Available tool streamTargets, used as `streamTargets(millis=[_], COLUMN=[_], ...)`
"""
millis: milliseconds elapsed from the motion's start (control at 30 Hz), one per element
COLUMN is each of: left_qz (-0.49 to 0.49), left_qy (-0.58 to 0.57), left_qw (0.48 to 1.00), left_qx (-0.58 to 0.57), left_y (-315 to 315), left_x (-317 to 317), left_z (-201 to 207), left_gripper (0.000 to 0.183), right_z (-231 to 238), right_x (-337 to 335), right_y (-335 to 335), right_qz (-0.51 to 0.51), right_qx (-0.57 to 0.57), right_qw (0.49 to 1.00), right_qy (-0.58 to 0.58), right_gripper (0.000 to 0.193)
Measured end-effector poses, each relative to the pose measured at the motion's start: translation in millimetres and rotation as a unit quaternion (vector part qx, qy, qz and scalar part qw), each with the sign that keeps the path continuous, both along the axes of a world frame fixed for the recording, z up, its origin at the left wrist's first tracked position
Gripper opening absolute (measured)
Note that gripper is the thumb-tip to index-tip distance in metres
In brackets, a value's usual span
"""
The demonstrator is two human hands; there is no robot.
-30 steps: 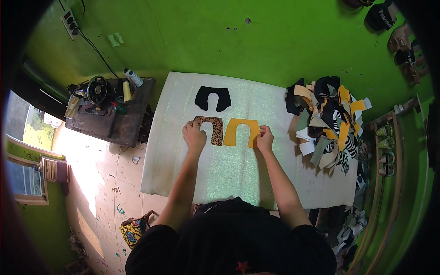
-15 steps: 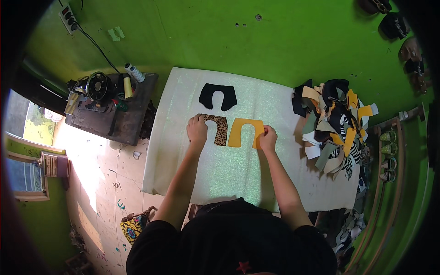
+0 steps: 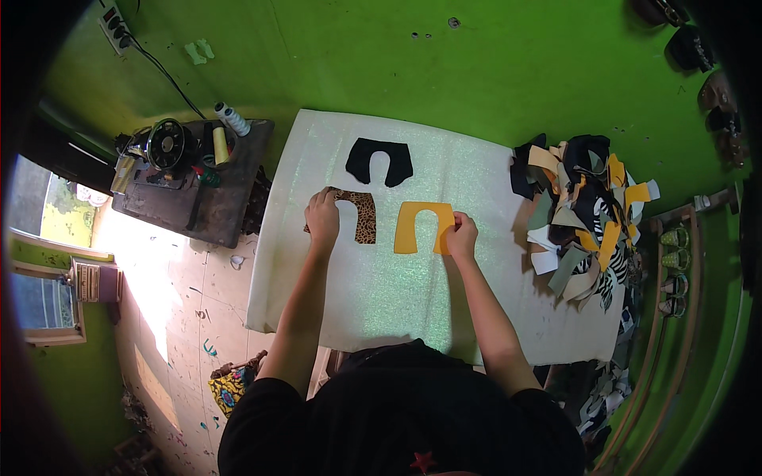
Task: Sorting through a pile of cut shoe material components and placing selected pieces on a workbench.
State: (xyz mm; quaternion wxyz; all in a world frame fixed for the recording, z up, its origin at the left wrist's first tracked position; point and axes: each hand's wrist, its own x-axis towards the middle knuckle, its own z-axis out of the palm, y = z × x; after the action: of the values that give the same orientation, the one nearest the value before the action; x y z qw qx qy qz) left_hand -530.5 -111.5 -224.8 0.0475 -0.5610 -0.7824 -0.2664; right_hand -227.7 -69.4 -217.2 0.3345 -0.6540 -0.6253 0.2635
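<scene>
A leopard-print U-shaped cut piece (image 3: 364,219) is held at its left leg by my left hand (image 3: 321,220), whose fingers cover that side. My right hand (image 3: 462,236) pinches the right leg of a yellow U-shaped cut piece (image 3: 406,228). Both pieces have their arches toward the wall, with a gap of bare sheet between them. Farther back lies a black U-shaped piece (image 3: 361,161), flat and touched by neither hand. All three are on the shiny whitish sheet (image 3: 381,309) covering the table.
A heap of fabric scraps (image 3: 583,214) covers the table's right end. At the left, a sewing machine (image 3: 165,147) and thread cones (image 3: 232,119) stand on a dark table (image 3: 238,178). Sandals (image 3: 675,258) hang on a wooden rack at the right. The green wall (image 3: 357,55) borders the far edge.
My left hand has moved left and slightly away from me with the leopard-print piece, widening the gap to the yellow one. My right hand has shifted only slightly left.
</scene>
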Motion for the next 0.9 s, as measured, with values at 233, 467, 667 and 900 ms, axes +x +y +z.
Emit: streamTargets(millis=[233,467,667,900], left_qz=[0.054,-0.013,-0.154,-0.144], left_qy=[-0.015,-0.032,-0.057,-0.026], left_qw=[0.998,0.999,0.981,0.971], left_qx=[-0.033,-0.012,-0.1,-0.188], left_y=[-5,-17,-31,-26], left_x=[-4,59,129,152], left_z=[6,25,27,27], left_gripper=[0.024,0.035,0.055,0.068], right_z=[-6,-11,12,29], right_x=[-9,-5,-13,-12], right_y=[-1,2,-4,-12], right_qz=[-0.012,-0.004,0.008,0.032], right_qx=[-0.027,-0.002,-0.005,-0.049], right_qw=[0.998,1.0,1.0,0.993], right_qy=[0.058,0.018,-0.018,-0.104], right_gripper=[0.028,0.027,0.025,0.037])
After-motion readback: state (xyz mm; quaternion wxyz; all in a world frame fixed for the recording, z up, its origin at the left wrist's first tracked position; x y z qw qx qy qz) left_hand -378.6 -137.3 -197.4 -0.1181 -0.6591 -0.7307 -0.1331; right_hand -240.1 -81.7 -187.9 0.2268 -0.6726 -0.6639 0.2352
